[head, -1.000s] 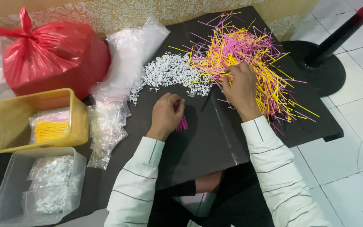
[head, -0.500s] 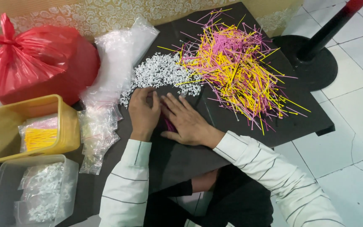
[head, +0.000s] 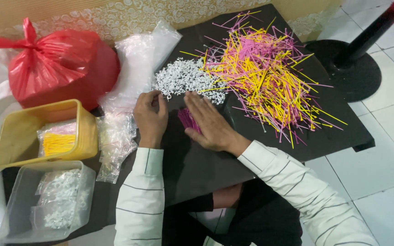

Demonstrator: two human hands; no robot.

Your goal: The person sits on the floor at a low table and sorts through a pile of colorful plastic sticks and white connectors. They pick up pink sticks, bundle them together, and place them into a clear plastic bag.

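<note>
Bare black tabletop (head: 206, 168) lies open at six o'clock, between the two sleeves. At twelve o'clock the heap of white clips (head: 183, 79) blocks the way, and the pink and yellow sticks (head: 265, 73) crowd one to three o'clock. At nine o'clock clear plastic bags (head: 117, 136) and the yellow tub (head: 23, 136) close that side.

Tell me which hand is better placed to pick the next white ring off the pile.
Left, probably. The left hand has its fingers curled at the near edge of the white ring pile. The right hand lies flat on the small bunch of pink sticks, so it looks occupied.
</note>
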